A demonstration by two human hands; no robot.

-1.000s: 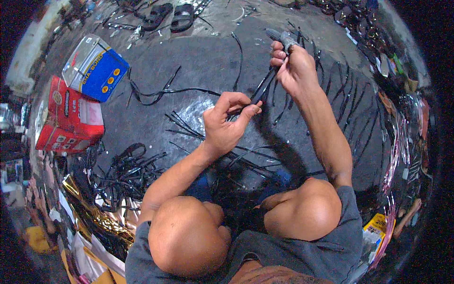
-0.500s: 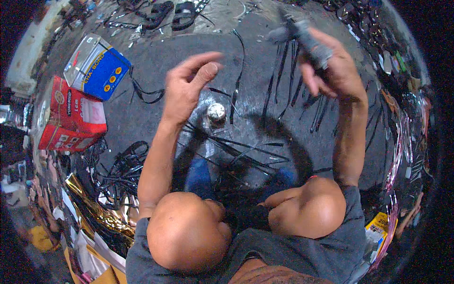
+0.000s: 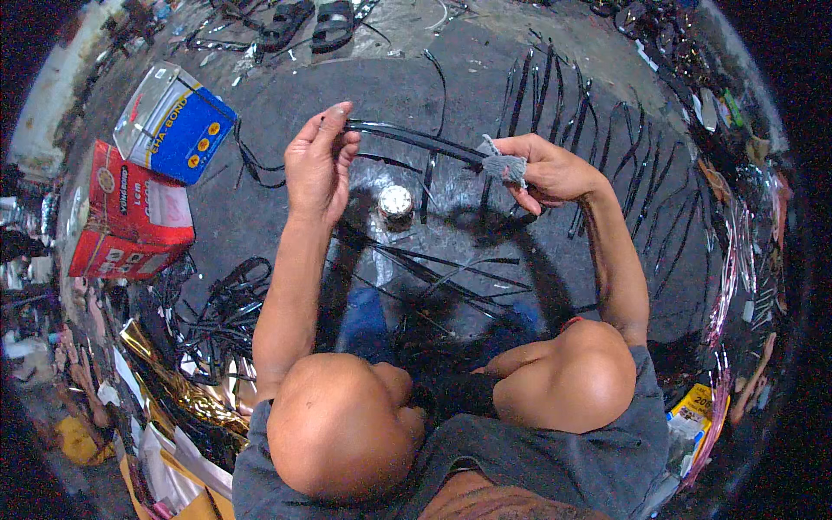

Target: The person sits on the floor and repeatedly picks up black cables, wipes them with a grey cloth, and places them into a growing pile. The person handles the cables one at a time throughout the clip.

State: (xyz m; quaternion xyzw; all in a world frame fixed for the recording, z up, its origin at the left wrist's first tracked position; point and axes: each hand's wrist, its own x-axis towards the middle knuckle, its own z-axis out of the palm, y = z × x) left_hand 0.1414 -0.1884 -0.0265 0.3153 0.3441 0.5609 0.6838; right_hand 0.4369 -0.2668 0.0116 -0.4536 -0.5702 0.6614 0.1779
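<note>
"Strip, black and shiny (image 3: 416, 137): where is it?"

"Held above the middle of the dark surface (image 3: 299, 95), stretched between both hands. Whether it is one piece or two side by side, I cannot tell."

"How do the fingers stand?"

"The left hand (image 3: 319, 165) pinches one end between thumb and fingertips. The right hand (image 3: 559, 173) pinches a grey cloth (image 3: 504, 166) around the strip near its other end; its lower fingers are loosely bent."

"And under them?"

"A round tin (image 3: 396, 204) with a pale top stands between the hands, toward the near edge. Loose strips (image 3: 451, 266) lie crossed nearer still, and a row of others (image 3: 643, 169) runs along the right edge."

"Farther out?"

"A blue box (image 3: 192, 134) and a red box (image 3: 130, 217) stand touching by the left edge. Sandals (image 3: 333, 28) lie beyond the far edge."
</note>
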